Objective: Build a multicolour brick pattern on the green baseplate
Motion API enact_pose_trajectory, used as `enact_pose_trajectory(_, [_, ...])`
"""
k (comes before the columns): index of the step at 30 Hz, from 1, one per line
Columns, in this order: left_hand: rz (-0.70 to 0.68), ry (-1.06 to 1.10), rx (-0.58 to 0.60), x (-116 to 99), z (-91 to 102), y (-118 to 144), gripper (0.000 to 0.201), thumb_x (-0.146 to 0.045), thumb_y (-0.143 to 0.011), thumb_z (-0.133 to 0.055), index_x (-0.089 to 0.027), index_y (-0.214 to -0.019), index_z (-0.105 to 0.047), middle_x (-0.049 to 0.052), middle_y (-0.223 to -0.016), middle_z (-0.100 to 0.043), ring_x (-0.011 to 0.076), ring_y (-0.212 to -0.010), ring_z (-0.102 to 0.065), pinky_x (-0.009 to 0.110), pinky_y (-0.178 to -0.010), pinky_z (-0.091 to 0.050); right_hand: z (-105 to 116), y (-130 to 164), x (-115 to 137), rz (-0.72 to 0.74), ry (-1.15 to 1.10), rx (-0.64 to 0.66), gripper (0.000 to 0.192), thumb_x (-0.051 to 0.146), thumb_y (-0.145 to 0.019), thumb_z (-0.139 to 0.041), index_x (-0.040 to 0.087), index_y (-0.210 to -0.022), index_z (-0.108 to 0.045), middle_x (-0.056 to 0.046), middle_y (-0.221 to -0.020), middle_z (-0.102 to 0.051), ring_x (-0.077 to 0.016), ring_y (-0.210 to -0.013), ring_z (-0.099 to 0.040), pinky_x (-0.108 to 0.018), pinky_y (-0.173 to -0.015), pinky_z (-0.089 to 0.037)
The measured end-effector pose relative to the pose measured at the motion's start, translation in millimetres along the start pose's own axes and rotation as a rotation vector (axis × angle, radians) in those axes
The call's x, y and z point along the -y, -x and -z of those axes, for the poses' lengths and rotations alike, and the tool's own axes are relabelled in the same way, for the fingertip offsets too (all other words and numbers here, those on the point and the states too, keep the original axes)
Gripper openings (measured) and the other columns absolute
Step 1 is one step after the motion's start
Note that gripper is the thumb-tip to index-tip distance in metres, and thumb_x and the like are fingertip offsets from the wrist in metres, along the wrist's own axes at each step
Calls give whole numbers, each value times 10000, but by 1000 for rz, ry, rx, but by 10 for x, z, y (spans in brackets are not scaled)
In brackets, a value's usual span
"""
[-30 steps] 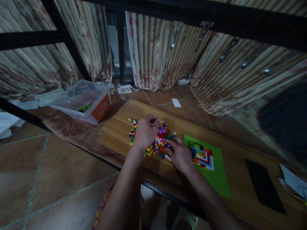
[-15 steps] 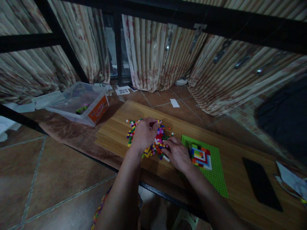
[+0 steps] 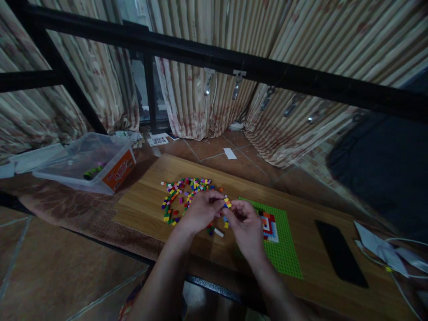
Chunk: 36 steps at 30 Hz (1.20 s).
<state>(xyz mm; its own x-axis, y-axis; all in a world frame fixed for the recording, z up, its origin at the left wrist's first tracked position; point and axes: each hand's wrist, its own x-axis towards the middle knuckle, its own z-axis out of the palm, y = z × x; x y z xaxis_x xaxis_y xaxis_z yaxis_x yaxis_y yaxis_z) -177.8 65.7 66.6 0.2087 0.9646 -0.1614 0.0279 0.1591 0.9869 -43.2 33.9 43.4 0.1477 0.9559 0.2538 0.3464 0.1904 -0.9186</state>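
My left hand and my right hand meet above the wooden board, fingertips together around a small yellow brick. Which hand bears the brick is hard to tell; both pinch at it. Under and behind the hands lies a pile of small coloured bricks. A green baseplate sits to the right, carrying a red, white and multicoloured square build partly hidden by my right hand.
A clear plastic bin with an orange label stands at the left on the floor mat. A black phone lies right of the baseplate, with white paper and a cable beyond. Curtains and a black bar run behind.
Both hands have lifted off the brick pile and come together at its right edge. The camera has tilted up and shifted, so everything sits lower and further left.
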Motion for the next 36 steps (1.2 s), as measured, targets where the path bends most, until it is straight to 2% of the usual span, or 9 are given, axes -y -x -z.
enact_pose_trajectory(4, [-100,-75,56,6,31,-10,136,-200,-788,-557,-151,-827,-678,6,-679,-648,111,-612,-591,217,-599,-479,67,-91,-18,-72,-159,110,243,378,-786,-648,202,-954,-651,-10,-795,-670,-144,-687,-610,-269,-618,-497])
enact_pose_trajectory(8, [-185,-113,27,34,6,-32,123,-194,-773,-568,-142,-842,-657,22,-740,-664,124,-672,-608,225,-639,-484,41,-145,-10,-148,-243,42,214,385,-747,-687,190,-834,-680,7,-704,-664,-124,-598,-586,-249,-547,-480])
enact_pose_trajectory(14, [-154,-119,35,122,-63,-48,112,-237,-798,-536,-147,-789,-603,14,-678,-638,124,-604,-593,223,-564,-462,-50,-141,44,-264,-432,-20,253,407,-680,-743,176,-756,-675,22,-591,-631,-108,-498,-554,-233,-474,-469])
enact_pose_trajectory(18, [-152,-140,-5,103,-85,-16,84,-195,-781,-526,-151,-742,-585,9,-664,-626,121,-601,-590,218,-560,-456,-47,-150,77,-345,-553,22,275,396,-617,-797,168,-716,-680,32,-537,-599,-90,-449,-522,-209,-427,-433])
enact_pose_trajectory(26, [-40,77,57,-20,38,54,76,-213,-758,-574,-141,-737,-565,-18,-607,-576,90,-525,-545,214,-547,-463,0,-153,57,-508,-707,125,281,370,-566,-838,172,-714,-703,29,-584,-604,-79,-508,-545,-198,-483,-480])
enact_pose_trajectory(28, [-49,123,12,-31,120,46,98,-235,-759,-588,-142,-753,-557,-27,-610,-565,87,-532,-552,216,-561,-474,-29,-123,-22,-477,-613,103,267,391,-609,-802,181,-733,-694,27,-611,-617,-88,-521,-552,-214,-501,-491])
enact_pose_trajectory(30, [-63,156,-31,-41,191,37,128,-258,-758,-605,-145,-791,-556,-34,-624,-561,88,-539,-560,216,-564,-477,-80,-82,-124,-393,-396,107,212,390,-686,-732,192,-748,-688,19,-631,-631,-113,-537,-565,-244,-516,-500])
enact_pose_trajectory(33, [-69,176,-42,-46,234,29,198,-264,-749,-629,-147,-901,-577,-27,-706,-590,86,-560,-574,226,-584,-489,-169,-31,-242,-162,46,200,91,270,-770,-633,205,-763,-697,-12,-723,-673,-156,-647,-608,-293,-634,-515])
enact_pose_trajectory(36, [-74,135,12,-28,218,17,199,-245,-752,-630,-139,-919,-606,-11,-748,-611,85,-591,-580,225,-609,-491,-231,-22,-251,29,355,281,155,128,-775,-591,208,-805,-720,-48,-845,-704,-190,-799,-642,-326,-785,-486])
